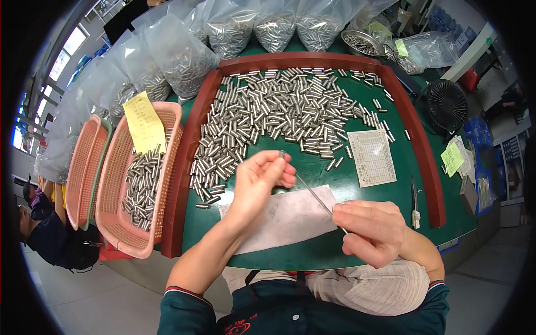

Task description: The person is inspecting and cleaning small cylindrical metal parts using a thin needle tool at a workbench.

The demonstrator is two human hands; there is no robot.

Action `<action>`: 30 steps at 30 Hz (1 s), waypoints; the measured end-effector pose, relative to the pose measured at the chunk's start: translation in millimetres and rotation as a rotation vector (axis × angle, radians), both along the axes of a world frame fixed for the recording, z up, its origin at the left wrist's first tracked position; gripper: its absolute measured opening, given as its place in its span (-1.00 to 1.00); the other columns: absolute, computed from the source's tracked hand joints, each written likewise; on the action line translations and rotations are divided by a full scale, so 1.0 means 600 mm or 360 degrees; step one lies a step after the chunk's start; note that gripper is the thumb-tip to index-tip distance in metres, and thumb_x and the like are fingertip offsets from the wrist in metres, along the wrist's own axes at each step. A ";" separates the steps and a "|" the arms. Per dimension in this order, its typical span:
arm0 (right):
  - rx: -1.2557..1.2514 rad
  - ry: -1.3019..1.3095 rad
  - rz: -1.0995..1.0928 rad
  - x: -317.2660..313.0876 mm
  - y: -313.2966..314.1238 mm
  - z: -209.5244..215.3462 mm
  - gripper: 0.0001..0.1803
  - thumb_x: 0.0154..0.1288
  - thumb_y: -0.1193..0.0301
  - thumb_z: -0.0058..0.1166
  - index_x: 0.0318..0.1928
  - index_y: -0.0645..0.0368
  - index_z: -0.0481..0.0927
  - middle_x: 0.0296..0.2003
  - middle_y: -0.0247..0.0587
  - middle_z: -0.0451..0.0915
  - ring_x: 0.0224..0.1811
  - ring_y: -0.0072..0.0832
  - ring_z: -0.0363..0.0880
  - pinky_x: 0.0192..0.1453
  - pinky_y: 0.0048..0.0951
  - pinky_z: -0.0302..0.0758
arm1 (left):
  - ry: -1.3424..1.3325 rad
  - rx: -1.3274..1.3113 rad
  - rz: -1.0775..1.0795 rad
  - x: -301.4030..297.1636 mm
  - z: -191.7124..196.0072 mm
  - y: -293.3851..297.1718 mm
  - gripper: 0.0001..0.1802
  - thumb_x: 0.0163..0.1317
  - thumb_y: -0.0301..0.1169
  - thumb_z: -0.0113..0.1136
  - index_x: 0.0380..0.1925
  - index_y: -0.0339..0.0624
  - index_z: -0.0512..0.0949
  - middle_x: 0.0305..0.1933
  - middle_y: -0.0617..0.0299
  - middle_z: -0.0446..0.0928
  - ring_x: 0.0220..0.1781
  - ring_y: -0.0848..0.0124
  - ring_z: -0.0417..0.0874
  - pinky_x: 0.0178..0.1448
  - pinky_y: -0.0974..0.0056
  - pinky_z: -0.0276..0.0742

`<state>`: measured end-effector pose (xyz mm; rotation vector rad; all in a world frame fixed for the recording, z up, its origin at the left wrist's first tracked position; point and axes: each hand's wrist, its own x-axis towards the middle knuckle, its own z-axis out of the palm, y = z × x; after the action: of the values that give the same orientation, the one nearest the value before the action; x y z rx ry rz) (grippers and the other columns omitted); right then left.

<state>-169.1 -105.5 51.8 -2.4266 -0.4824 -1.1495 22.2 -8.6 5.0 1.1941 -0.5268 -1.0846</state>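
In front of me, my left hand [259, 181] is closed, pinching a small dark metal cylinder [282, 153] between thumb and fingers. My right hand [373, 229], lower and to the right, grips a thin metal rod [314, 194]. The rod slants up and left, its far end close to my left fingers; whether it touches the cylinder I cannot tell. Beneath both hands lies a pale, stained cloth [290, 220]. Beyond them, a wide heap of short shiny metal cylinders [279, 109] spreads over the green tabletop [393, 204].
A red-brown wooden frame [419, 134] borders the heap. Pink baskets [106, 215] stand left, one containing cylinders under a yellow note [144, 123]. Filled plastic bags [229, 28] line the back. A printed card [371, 158], tweezers-like tool [415, 204] and black fan [446, 105] are right.
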 end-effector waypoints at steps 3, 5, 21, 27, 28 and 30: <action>-0.0110 -0.0053 -0.0097 -0.007 -0.009 -0.008 -0.79 -0.10 0.54 0.21 -0.44 0.33 0.46 -0.30 0.16 0.55 -0.37 -0.19 0.62 -0.33 -0.32 0.64 | -0.0166 -0.0143 0.0099 0.000 0.004 0.003 -0.83 0.21 -0.54 0.07 -0.21 -0.41 0.46 -0.33 0.10 0.56 -0.36 0.45 0.60 -0.22 0.40 0.55; -0.0095 -0.0067 -0.0111 -0.004 -0.009 -0.010 -0.78 -0.09 0.52 0.22 -0.42 0.33 0.46 -0.30 0.15 0.56 -0.36 -0.19 0.62 -0.33 -0.33 0.64 | -0.0160 -0.0137 0.0029 -0.007 0.008 0.001 -0.82 0.16 -0.57 0.13 -0.23 -0.42 0.48 -0.32 0.09 0.57 -0.32 0.44 0.62 -0.20 0.41 0.56; -0.0028 -0.0056 -0.0276 0.007 -0.006 -0.018 -0.78 -0.10 0.47 0.22 -0.42 0.28 0.48 -0.34 0.01 0.58 -0.40 -0.27 0.63 -0.38 -0.42 0.61 | -0.0663 0.0008 -0.0043 -0.019 -0.007 0.001 -0.84 0.04 -0.54 0.26 -0.35 -0.35 0.55 -0.38 0.25 0.57 -0.41 0.60 0.53 -0.27 0.48 0.50; 0.0054 -0.0033 -0.0319 0.006 -0.002 -0.018 -0.81 -0.14 0.50 0.22 -0.47 0.27 0.48 -0.36 -0.04 0.58 -0.43 -0.30 0.63 -0.40 -0.44 0.60 | -0.0716 0.0007 -0.0053 -0.022 -0.010 0.001 -0.83 0.02 -0.54 0.27 -0.36 -0.35 0.57 -0.41 0.23 0.57 -0.42 0.59 0.53 -0.27 0.46 0.50; 0.0054 -0.0034 -0.0320 0.006 -0.001 -0.019 -0.81 -0.14 0.50 0.22 -0.47 0.27 0.48 -0.36 -0.04 0.58 -0.43 -0.30 0.63 -0.40 -0.44 0.60 | -0.0742 0.0008 -0.0057 -0.022 -0.010 0.001 -0.84 0.02 -0.54 0.27 -0.36 -0.36 0.57 -0.41 0.22 0.58 -0.42 0.59 0.53 -0.28 0.46 0.50; 0.0102 -0.0024 -0.0339 0.006 -0.001 -0.019 -0.81 -0.15 0.51 0.23 -0.48 0.26 0.48 -0.36 -0.05 0.58 -0.44 -0.30 0.63 -0.40 -0.43 0.60 | -0.0754 0.0002 -0.0053 -0.022 -0.011 0.002 -0.84 0.01 -0.55 0.27 -0.36 -0.35 0.57 -0.41 0.22 0.58 -0.42 0.59 0.53 -0.28 0.47 0.49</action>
<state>-165.7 -105.9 40.2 -2.4601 -0.1911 -1.2493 8.7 -7.5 -1.4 1.4548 -0.9116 -0.8261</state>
